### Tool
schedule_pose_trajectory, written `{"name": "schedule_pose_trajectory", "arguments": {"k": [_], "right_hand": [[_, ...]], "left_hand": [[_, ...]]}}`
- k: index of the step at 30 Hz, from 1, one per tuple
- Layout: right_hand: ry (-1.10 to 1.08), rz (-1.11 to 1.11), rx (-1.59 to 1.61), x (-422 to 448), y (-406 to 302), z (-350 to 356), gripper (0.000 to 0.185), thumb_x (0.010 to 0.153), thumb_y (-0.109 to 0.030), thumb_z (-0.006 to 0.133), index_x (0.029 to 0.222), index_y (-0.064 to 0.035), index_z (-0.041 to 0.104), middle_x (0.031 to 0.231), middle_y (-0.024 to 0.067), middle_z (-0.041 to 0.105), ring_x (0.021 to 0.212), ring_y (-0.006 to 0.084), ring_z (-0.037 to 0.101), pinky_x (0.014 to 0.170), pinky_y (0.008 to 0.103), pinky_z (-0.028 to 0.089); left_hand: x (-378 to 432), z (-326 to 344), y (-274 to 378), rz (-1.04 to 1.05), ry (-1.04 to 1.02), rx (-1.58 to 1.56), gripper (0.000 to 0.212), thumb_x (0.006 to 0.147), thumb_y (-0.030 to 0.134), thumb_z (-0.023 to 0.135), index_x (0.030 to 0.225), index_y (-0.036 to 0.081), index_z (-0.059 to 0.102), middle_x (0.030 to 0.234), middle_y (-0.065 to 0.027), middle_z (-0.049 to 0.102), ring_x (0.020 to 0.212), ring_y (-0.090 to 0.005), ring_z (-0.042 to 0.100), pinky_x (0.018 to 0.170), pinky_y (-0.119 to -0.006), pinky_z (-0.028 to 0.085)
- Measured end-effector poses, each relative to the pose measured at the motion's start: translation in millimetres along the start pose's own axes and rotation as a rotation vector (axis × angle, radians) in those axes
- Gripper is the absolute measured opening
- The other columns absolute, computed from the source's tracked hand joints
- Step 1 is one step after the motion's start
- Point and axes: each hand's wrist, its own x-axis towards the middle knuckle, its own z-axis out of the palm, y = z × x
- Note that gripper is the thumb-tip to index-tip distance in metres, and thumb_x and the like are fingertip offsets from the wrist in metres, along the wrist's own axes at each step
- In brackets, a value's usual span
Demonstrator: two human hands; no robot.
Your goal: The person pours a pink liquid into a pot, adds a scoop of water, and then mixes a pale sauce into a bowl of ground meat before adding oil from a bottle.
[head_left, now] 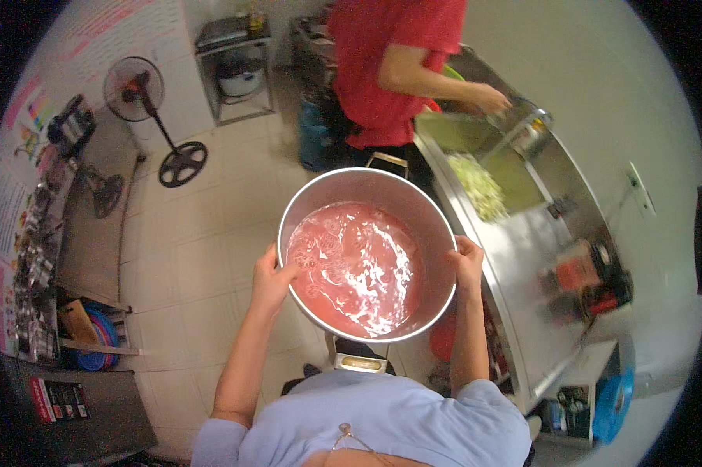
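Observation:
A large round metal pot (429,213) is held up in front of my body. Inside it, a pinkish-red liquid (327,280) with bubbles and bright reflections fills the lower part. My left hand (275,274) grips the pot's left rim, the thumb over the edge. On the opposite side, my right hand (466,262) clasps the right rim in the same way. One metal loop handle (359,363) stands out on the side near my chest, another on the far side; neither hand is on them.
A person in a red shirt (386,76) works at the steel counter (537,251) on the right. Shredded pale-green vegetable (476,187) lies there. A pedestal fan (152,111) stands on the tiled floor (210,233), and a bench (91,251) lines the left wall.

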Motion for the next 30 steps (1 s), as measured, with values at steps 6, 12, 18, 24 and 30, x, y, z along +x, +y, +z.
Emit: {"name": "schedule_pose_trajectory", "arguments": {"k": [6,12,18,24,30], "right_hand": [[-0.266,-0.1,-0.024,102,-6,182,0.03,0.06,0.007,0.053,0.09,0.0068,0.06,0.072,0.0065,0.062,0.062,0.0105,0.055,0.058,0.0232,0.043],[-0.508,-0.107,0.06,204,-27,335,0.027,0.059,0.003,0.054,0.086,0.0056,0.061,0.073,0.0066,0.061,0.063,0.0113,0.055,0.059,0.0236,0.043],[-0.546,-0.042,0.193,272,-57,437,0.025,0.058,0.001,0.056,0.082,0.0051,0.061,0.071,0.0068,0.062,0.061,0.0132,0.055,0.057,0.0255,0.044],[-0.382,-0.045,0.169,338,-66,521,0.022,0.056,0.004,0.056,0.078,0.0037,0.061,0.067,0.0035,0.059,0.06,0.0118,0.053,0.055,0.0256,0.043],[-0.159,0.006,0.083,371,-73,554,0.028,0.056,0.003,0.057,0.084,0.0055,0.061,0.067,0.0054,0.06,0.06,0.0133,0.054,0.057,0.0253,0.043]], "left_hand": [[57,-101,6,-0.035,0.355,-0.014,0.032,0.07,-0.003,0.05,0.101,-0.001,0.057,0.085,-0.0038,0.059,0.072,-0.0091,0.053,0.065,-0.023,0.043],[114,-156,35,0.0,0.649,-0.029,0.033,0.067,-0.004,0.049,0.099,-0.003,0.057,0.086,-0.0035,0.06,0.074,-0.0111,0.054,0.068,-0.025,0.043],[212,-219,41,0.075,0.712,-0.035,0.033,0.065,-0.004,0.048,0.096,-0.003,0.057,0.087,-0.0047,0.06,0.076,-0.0122,0.054,0.07,-0.025,0.042],[338,-292,59,0.037,0.56,-0.027,0.036,0.064,-0.002,0.048,0.099,-0.003,0.057,0.089,-0.0046,0.06,0.078,-0.0129,0.054,0.072,-0.025,0.041],[463,-345,78,0.022,0.334,-0.007,0.039,0.063,-0.003,0.048,0.101,-0.003,0.056,0.09,-0.0047,0.06,0.078,-0.0128,0.054,0.072,-0.025,0.042]]}}
